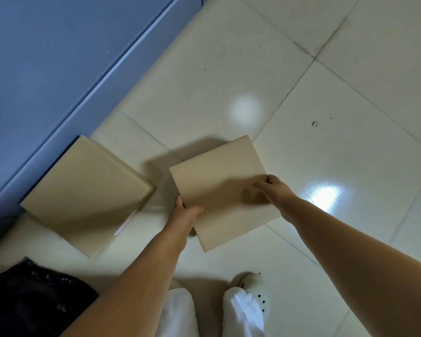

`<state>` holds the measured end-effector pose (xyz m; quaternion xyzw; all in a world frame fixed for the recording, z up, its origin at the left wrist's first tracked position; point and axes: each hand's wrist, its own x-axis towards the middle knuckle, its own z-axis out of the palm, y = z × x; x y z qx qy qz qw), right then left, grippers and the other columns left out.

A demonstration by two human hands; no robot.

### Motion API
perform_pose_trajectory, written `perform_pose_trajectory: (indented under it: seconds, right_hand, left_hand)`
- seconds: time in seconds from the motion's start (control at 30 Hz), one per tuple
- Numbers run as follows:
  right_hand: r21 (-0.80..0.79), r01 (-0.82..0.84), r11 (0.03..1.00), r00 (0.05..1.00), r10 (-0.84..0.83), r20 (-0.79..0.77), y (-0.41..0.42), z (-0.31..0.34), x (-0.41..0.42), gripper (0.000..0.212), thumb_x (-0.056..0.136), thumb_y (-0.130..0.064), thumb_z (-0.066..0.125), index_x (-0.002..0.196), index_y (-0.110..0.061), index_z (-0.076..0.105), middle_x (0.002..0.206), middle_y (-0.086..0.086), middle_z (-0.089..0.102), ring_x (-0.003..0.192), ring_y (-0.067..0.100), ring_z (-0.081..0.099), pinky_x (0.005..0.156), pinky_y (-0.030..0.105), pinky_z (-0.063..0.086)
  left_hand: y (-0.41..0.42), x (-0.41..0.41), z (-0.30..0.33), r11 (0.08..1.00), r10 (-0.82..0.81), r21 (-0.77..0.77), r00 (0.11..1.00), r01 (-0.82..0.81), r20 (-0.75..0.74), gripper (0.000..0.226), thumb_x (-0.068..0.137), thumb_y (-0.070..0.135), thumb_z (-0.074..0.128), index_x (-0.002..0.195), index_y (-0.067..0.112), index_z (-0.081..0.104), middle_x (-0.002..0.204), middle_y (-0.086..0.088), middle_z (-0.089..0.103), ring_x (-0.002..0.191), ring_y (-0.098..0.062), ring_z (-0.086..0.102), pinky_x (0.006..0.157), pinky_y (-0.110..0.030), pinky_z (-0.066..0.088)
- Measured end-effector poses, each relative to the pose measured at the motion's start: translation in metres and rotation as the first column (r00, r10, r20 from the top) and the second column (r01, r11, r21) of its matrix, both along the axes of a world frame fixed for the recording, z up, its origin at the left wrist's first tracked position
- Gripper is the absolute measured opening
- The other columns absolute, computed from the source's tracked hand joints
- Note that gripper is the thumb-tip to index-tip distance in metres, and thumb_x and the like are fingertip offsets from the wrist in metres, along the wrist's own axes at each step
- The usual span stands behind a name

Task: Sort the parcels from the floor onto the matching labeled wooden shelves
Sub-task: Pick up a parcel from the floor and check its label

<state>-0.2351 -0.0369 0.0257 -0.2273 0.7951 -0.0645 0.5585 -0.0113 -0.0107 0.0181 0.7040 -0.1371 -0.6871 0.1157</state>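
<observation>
While we pinch the box (223, 190) between left hand (186, 215) and right hand (272, 188), the second box (88, 195) lies left of our grip.

Both bare arms reach forward and down. Left hand (186, 214) grips the near-left edge of a parcel (221, 188), thumb on top. Right hand (274, 187) curls over its right edge.

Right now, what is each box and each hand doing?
Held parcel: gripped at two opposite edges by both hands, above the floor tiles.
Second parcel: lying flat on the floor beside the blue wall, untouched.
Left hand: grips the held parcel's left edge.
Right hand: grips its right edge.
</observation>
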Motion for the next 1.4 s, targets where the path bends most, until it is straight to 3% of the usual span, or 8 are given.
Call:
perform_pose_trajectory:
  seconds: [0.2, 0.4, 0.6, 0.73, 0.93, 1.1, 1.27, 1.4]
  right_hand:
    - [-0.047, 0.102, 0.994, 0.995, -0.102, 0.000, 0.005, 0.084, -0.008, 0.043, 0.083, -0.028, 0.059, 0.125, -0.017, 0.053, 0.116, 0.006, 0.058, 0.096, 0.022, 0.052, 0.079, 0.029, 0.039]
    - [-0.073, 0.165, 0.984, 0.986, -0.163, 0.031, 0.010, 0.206, -0.019, 0.013, 0.083, -0.025, 0.055, 0.089, -0.015, 0.062, 0.088, 0.004, 0.061, 0.076, 0.019, 0.053, 0.067, 0.027, 0.041]
    - [-0.142, 0.262, 0.955, 0.964, -0.253, 0.075, 0.014, 0.344, -0.036, 0.010, 0.085, -0.018, 0.052, 0.087, -0.011, 0.060, 0.081, 0.002, 0.058, 0.071, 0.017, 0.050, 0.064, 0.027, 0.040]
    - [-0.174, 0.343, 0.923, 0.939, -0.330, 0.100, 0.018, 0.435, -0.047, 0.005, 0.078, -0.014, 0.053, 0.075, -0.015, 0.051, 0.071, 0.001, 0.050, 0.066, 0.018, 0.041, 0.060, 0.026, 0.032]
    - [-0.276, 0.384, 0.881, 0.924, -0.368, 0.108, 0.038, 0.566, -0.056, 0.042, 0.074, -0.025, 0.057, 0.116, -0.025, 0.053, 0.110, 0.006, 0.063, 0.096, 0.024, 0.056, 0.073, 0.027, 0.042]
    - [-0.383, 0.403, 0.831, 0.911, -0.404, 0.081, 0.058, 0.649, -0.064, 0.044, 0.075, -0.019, 0.055, 0.119, -0.018, 0.056, 0.097, 0.005, 0.067, 0.092, 0.025, 0.062, 0.088, 0.038, 0.052]
    - [-0.529, 0.469, 0.707, 0.866, -0.485, 0.121, 0.080, 0.714, -0.066, 0.031, 0.083, -0.010, 0.054, 0.114, -0.015, 0.055, 0.093, 0.010, 0.064, 0.076, 0.021, 0.058, 0.063, 0.028, 0.047]
    - [-0.625, 0.486, 0.611, 0.833, -0.540, 0.121, 0.099, 0.764, -0.057, 0.038, 0.084, -0.011, 0.056, 0.123, -0.011, 0.054, 0.104, 0.010, 0.063, 0.088, 0.023, 0.059, 0.069, 0.030, 0.047]
  left_hand:
    - [-0.019, -0.004, 0.075, 0.994, -0.097, -0.042, 0.994, 0.099, 0.046, 0.056, 0.083, 0.009, 0.056, 0.133, 0.025, 0.038, 0.125, 0.002, 0.059, 0.098, -0.017, 0.057, 0.077, -0.026, 0.041]
    - [-0.040, -0.010, 0.188, 0.986, -0.158, -0.039, 0.986, 0.161, 0.060, 0.077, 0.081, 0.017, 0.058, 0.144, 0.036, 0.020, 0.140, 0.006, 0.049, 0.122, -0.021, 0.052, 0.105, -0.038, 0.040]
    - [-0.065, -0.030, 0.328, 0.967, -0.215, -0.124, 0.975, 0.220, 0.058, 0.080, 0.077, 0.022, 0.060, 0.144, 0.036, 0.019, 0.136, 0.007, 0.049, 0.115, -0.021, 0.056, 0.103, -0.040, 0.042]
    - [-0.077, -0.033, 0.384, 0.943, -0.297, -0.130, 0.950, 0.308, 0.095, 0.090, 0.049, 0.044, 0.059, 0.134, 0.050, 0.028, 0.134, 0.012, 0.053, 0.113, -0.018, 0.059, 0.100, -0.042, 0.045]
    - [-0.083, -0.058, 0.527, 0.906, -0.356, -0.206, 0.929, 0.369, 0.102, 0.086, 0.058, 0.045, 0.061, 0.138, 0.043, 0.029, 0.132, 0.010, 0.056, 0.110, -0.017, 0.060, 0.100, -0.042, 0.045]
    - [-0.083, -0.079, 0.632, 0.866, -0.370, -0.318, 0.923, 0.385, 0.110, 0.078, 0.071, 0.041, 0.059, 0.141, 0.040, 0.026, 0.138, 0.009, 0.051, 0.114, -0.020, 0.057, 0.102, -0.042, 0.043]
    - [-0.079, -0.095, 0.716, 0.783, -0.390, -0.485, 0.915, 0.390, 0.105, 0.068, 0.088, 0.030, 0.055, 0.145, 0.033, 0.019, 0.143, 0.004, 0.043, 0.116, -0.023, 0.053, 0.103, -0.043, 0.041]
    - [-0.079, -0.097, 0.766, 0.706, -0.445, -0.575, 0.891, 0.413, 0.094, 0.067, 0.090, 0.030, 0.054, 0.146, 0.031, 0.017, 0.149, 0.002, 0.037, 0.123, -0.025, 0.048, 0.106, -0.042, 0.038]
